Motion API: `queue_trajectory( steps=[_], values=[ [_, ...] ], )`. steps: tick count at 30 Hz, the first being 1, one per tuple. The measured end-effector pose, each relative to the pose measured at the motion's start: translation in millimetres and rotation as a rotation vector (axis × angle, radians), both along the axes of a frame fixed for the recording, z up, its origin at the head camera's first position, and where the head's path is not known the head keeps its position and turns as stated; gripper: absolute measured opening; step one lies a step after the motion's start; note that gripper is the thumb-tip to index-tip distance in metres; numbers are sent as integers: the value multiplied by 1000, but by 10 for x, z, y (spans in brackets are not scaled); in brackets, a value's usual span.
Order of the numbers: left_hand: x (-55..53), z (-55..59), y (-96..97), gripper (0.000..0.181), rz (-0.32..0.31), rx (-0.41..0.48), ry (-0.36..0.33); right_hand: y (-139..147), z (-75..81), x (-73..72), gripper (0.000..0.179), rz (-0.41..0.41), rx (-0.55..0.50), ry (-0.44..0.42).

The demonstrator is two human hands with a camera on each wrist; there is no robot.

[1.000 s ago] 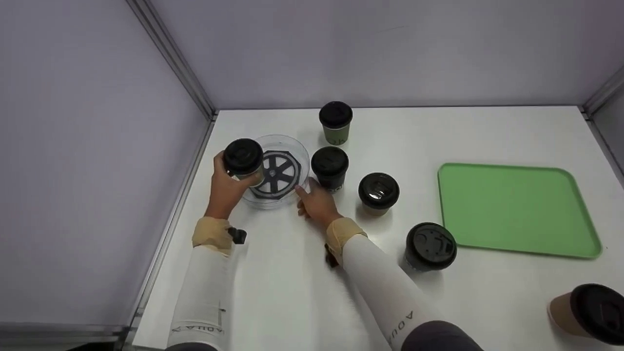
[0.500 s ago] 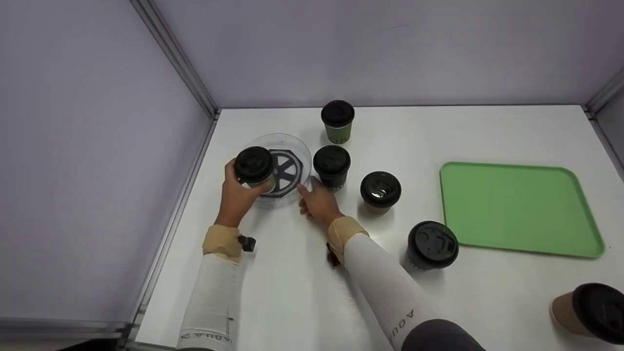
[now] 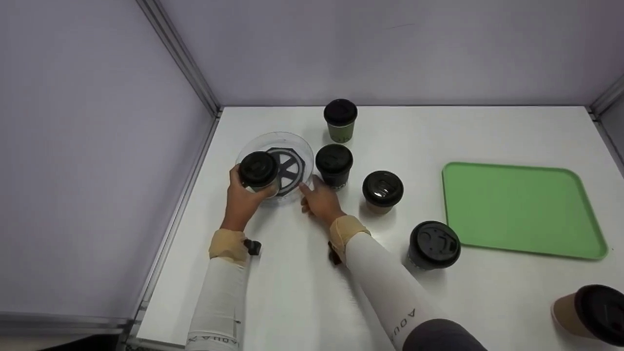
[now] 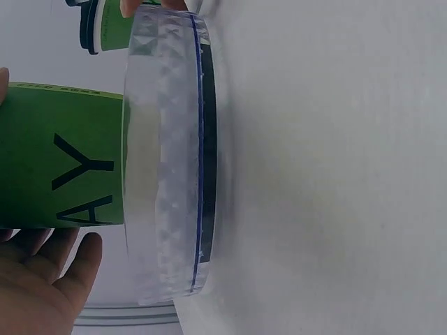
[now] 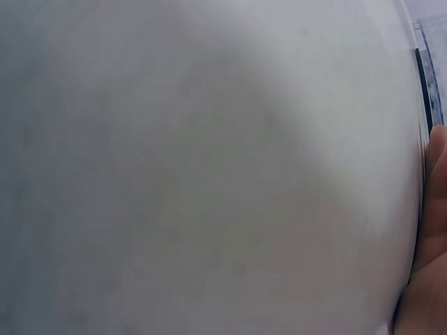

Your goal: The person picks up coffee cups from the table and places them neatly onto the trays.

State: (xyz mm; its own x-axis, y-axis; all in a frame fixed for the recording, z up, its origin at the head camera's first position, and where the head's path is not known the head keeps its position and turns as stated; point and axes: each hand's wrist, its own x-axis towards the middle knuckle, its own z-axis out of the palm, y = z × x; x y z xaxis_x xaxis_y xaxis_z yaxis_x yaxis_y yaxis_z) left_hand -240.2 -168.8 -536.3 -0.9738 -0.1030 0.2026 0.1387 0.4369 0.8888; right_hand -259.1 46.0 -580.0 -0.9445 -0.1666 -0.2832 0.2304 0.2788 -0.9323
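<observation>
My left hand (image 3: pixel 243 202) holds a green paper coffee cup (image 4: pixel 63 157) with a black lid (image 3: pixel 259 168), thumb on one side and fingers round the other. The cup stands upright at the near left part of a clear round turntable (image 4: pixel 167 167), its base overlapping the rim in the left wrist view. Beneath the clear plastic shows a black spoked wheel (image 3: pixel 292 170). My right hand (image 3: pixel 322 202) pinches the turntable's near right rim between thumb and forefinger. Only part of that hand shows at the edge of the right wrist view.
A green lidded cup (image 3: pixel 341 132) stands behind, and a black one (image 3: pixel 334 165) close beside the turntable. Further right are a brown cup (image 3: pixel 381 191), a dark cup (image 3: pixel 434 245) and a tipped brown cup (image 3: pixel 569 314). A green tray (image 3: pixel 521 209) lies at the right.
My left hand has carried the cup right and toward me, over the turntable's near left part. My right hand has stayed at the rim.
</observation>
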Motion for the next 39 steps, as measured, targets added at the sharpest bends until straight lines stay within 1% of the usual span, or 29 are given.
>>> queue_trajectory(
  steps=[4,9,16,21,27,31,34,39],
  values=[
    [2,-50,3,93,14,-5,-13,12,-9,-6,73,-7,-14,-3],
    [10,-74,-5,94,7,16,-25,8,-12,-8,73,-8,-2,1],
    [40,-108,-35,94,14,42,-15,-16,8,20,71,-9,-24,-15],
    [45,-129,-30,93,23,50,-19,-16,14,18,70,-7,-15,-12],
    [31,-128,-20,96,35,38,-22,-6,21,6,71,4,9,-3],
    [19,-135,-8,98,48,30,-38,4,7,13,73,10,-2,-15],
    [-5,-142,-4,99,52,26,-46,6,-2,16,75,8,-17,-22],
    [-52,-145,7,100,57,20,-40,4,-9,21,75,4,-17,-14]
  ],
)
